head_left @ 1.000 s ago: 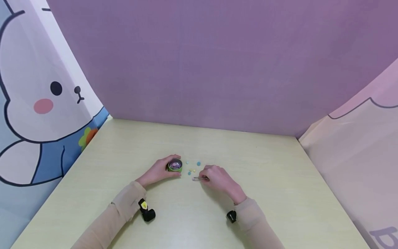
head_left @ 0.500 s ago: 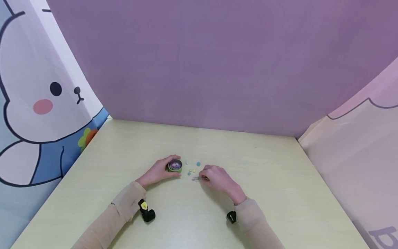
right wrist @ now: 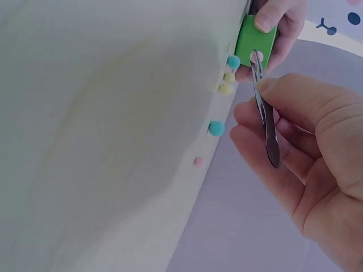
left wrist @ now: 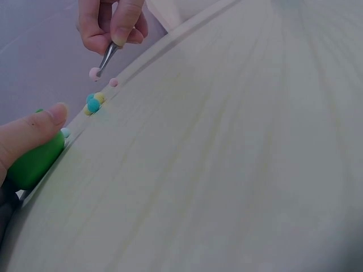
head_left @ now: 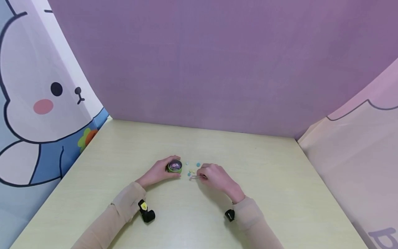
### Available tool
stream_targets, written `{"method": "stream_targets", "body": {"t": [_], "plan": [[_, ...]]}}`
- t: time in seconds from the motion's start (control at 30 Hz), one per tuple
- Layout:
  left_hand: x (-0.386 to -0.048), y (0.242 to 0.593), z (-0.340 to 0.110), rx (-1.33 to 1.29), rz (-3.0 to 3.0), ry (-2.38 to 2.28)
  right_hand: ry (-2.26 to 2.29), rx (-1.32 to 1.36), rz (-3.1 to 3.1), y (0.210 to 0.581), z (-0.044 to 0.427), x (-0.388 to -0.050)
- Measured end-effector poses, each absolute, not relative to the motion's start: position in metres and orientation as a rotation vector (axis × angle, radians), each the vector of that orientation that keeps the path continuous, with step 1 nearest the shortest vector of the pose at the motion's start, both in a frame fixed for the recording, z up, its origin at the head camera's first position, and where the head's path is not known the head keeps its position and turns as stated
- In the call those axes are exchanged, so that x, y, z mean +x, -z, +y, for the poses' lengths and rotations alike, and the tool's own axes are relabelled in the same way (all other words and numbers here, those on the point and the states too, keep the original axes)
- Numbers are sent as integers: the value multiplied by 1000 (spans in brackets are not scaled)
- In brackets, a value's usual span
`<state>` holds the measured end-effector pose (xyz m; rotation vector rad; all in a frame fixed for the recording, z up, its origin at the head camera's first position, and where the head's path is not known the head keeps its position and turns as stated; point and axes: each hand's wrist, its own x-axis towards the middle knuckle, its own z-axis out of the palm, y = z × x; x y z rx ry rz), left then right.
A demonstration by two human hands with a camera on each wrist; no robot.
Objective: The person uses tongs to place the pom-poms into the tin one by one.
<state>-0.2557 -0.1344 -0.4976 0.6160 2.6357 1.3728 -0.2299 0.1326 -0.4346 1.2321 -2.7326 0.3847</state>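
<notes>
My left hand (head_left: 159,171) holds a small round green container (right wrist: 252,37), open at the top, with pinkish things inside that I cannot make out. In my right hand (head_left: 217,178) are metal tweezers (right wrist: 269,127), pinched between thumb and fingers and pointing toward the container. A pale pink pom-pom (left wrist: 94,73) sits at the tweezer tips, raised off the table in both wrist views. Between the hands lie several loose pom-poms: a larger blue one (head_left: 198,164), yellow ones (right wrist: 225,89), and a small pink one (right wrist: 198,161) among them.
The pale wooden table (head_left: 192,214) runs back to a purple partition (head_left: 199,69). A cloth with a cartoon animal (head_left: 46,76) hangs on the left, and a light pink cloth (head_left: 357,166) on the right. Each sleeve carries a black wrist camera (head_left: 147,215).
My right hand has shifted slightly left, bringing the tweezer tips nearer the container along with the pink pom-pom. The left hand and container have stayed in place.
</notes>
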Motion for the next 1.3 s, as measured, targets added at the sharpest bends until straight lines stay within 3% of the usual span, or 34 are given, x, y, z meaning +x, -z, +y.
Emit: {"method": "stream_targets", "body": {"t": [1.3], "plan": [[-255,498,-134,659,2673,-1370,-402,1259,-2663,420,118,-239]]}}
